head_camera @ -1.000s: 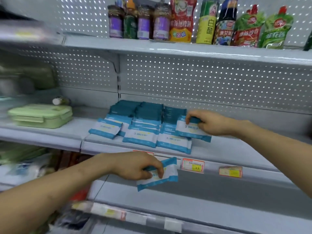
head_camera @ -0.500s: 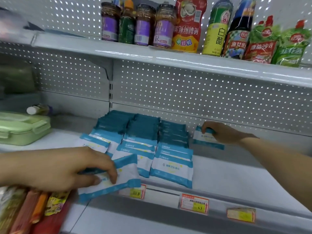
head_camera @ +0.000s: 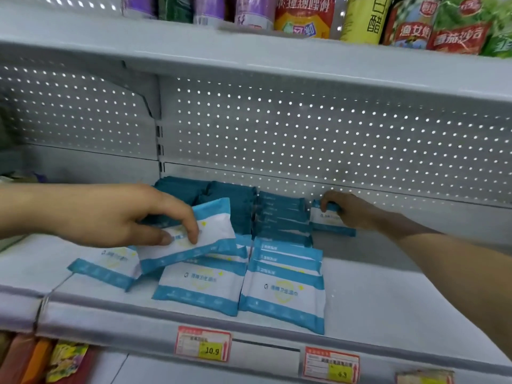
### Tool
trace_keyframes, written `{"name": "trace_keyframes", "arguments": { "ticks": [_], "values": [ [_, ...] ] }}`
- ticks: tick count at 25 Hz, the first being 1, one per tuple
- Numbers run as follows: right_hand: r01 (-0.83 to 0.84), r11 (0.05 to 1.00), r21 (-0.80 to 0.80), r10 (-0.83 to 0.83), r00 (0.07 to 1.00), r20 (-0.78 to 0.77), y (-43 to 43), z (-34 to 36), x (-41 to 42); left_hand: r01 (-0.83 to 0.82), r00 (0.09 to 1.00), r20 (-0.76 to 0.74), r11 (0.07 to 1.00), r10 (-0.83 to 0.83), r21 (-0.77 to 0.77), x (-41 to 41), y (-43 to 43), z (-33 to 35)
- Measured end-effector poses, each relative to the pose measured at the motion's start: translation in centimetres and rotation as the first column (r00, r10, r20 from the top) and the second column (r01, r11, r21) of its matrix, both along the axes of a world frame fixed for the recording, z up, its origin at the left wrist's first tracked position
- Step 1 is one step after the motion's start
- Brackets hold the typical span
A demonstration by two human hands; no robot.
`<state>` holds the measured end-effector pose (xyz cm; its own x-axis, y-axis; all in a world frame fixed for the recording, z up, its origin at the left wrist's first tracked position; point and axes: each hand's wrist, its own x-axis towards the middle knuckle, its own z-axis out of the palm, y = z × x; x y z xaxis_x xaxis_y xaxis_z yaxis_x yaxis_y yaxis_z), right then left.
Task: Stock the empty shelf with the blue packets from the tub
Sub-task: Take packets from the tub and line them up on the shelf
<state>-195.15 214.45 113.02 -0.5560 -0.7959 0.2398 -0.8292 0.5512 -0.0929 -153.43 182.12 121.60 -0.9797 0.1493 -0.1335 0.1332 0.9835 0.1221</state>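
Nearest, at 6 o'clock, two price tags (head_camera: 203,343) sit on the front rail of the shelf (head_camera: 401,306), and at 7 o'clock, below the rail, some colourful snack packs (head_camera: 66,361) show. On the shelf the blue packets lie in three rows (head_camera: 282,289) that run from near the front edge toward the back wall (head_camera: 304,134), each packet overlapping the next one. A loose packet (head_camera: 106,268) lies at 9 o'clock of the rows, a little askew. The left hand (head_camera: 110,214) comes in from 9 o'clock and pinches a tilted packet (head_camera: 213,231) between the thumb below and the index finger above. This packet is over the left and middle rows with its right end higher, and I cannot tell if its lower edge touches them. Farther back, at 3 o'clock of the rows, the right hand (head_camera: 349,210) has its fingers curled over the top edge of a back packet (head_camera: 328,221). It is just beside the far end of the right row, close to the wall; I cannot tell if it stands or lies there. At 12 o'clock the upper shelf (head_camera: 249,59) carries purple jars (head_camera: 249,9), a yellow bottle (head_camera: 365,20) and red and green pouches (head_camera: 457,37).
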Motion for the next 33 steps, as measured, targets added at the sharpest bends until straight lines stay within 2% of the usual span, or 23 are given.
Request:
{"name": "trace_keyframes", "arguments": {
  "ticks": [2, 4, 7, 15, 23, 27, 33],
  "values": [
    [-0.001, 1.0, -0.021, 0.001, 1.0, -0.004, 0.0, -0.5, -0.7, 0.065, 0.998, -0.023, 0.99, -0.063, 0.126, -1.1, 1.2, 1.6],
    [-0.013, 0.999, -0.033, 0.013, 1.0, 0.006, 0.1, -1.0, -1.0, 0.115, 0.993, -0.044, 0.983, -0.11, 0.146, -1.9, 1.9, 2.1],
    [-0.007, 0.999, -0.048, 0.007, 1.0, -0.005, 0.2, -1.6, -1.0, 0.086, 0.996, -0.038, 0.98, -0.081, 0.18, -3.5, 1.4, 1.7],
    [-0.057, 0.998, 0.004, 0.056, 0.957, -0.283, 0.5, -3.3, -0.8, 0.1, 0.995, 0.002, 0.979, -0.102, 0.177, -5.7, 1.3, 1.0],
    [0.016, 0.999, 0.035, 0.004, 0.867, -0.499, 0.5, -4.0, 0.0, 0.128, 0.991, 0.021, 0.981, -0.133, 0.149, -7.2, 2.0, 0.6],
    [0.017, 0.999, 0.044, 0.008, 0.86, -0.51, 1.1, -3.6, 0.7, 0.172, 0.984, 0.021, 0.975, -0.177, 0.144, -8.5, 2.2, 0.6],
    [0.063, 0.991, 0.122, 0.006, 0.869, -0.495, 4.7, -1.6, 1.9, 0.28, 0.959, -0.079, 0.951, -0.272, 0.132, -14.4, 4.9, 2.0]
  ]
}}
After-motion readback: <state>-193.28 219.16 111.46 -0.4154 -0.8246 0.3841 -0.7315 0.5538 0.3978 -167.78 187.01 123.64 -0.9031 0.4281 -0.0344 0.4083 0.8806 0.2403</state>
